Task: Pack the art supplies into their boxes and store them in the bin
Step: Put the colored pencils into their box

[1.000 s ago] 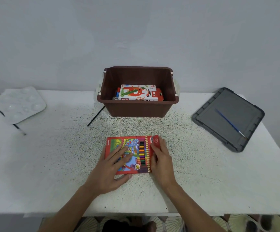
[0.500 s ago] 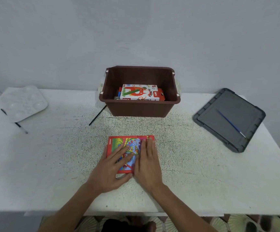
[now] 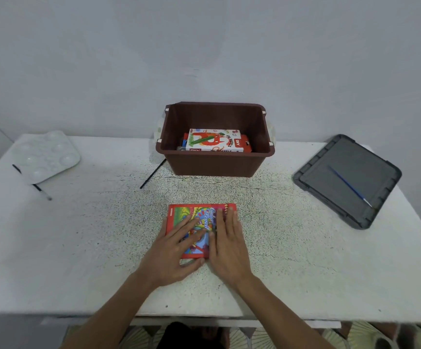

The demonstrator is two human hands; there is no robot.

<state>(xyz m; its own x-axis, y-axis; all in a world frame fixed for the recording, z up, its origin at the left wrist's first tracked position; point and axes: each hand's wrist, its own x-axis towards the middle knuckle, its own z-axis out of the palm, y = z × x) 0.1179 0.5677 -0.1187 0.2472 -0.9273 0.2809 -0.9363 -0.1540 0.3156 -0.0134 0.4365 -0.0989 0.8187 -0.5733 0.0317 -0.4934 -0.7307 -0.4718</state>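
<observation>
A red colour pencil box lies flat on the white table in front of me, its flap down. My left hand rests on its left half with fingers spread flat. My right hand presses flat on its right half, fingers straight and together, covering the flap edge. Behind it stands the brown bin, open on top. Inside the bin lies a white oil pastels box on top of other boxes.
The bin's grey lid lies at the right with a blue paintbrush on it. A white paint palette sits far left over a black brush. Another black brush lies beside the bin's left front corner.
My right hand folded the open flap over the pencils and now lies flat on the closed box. The left hand stayed in place.
</observation>
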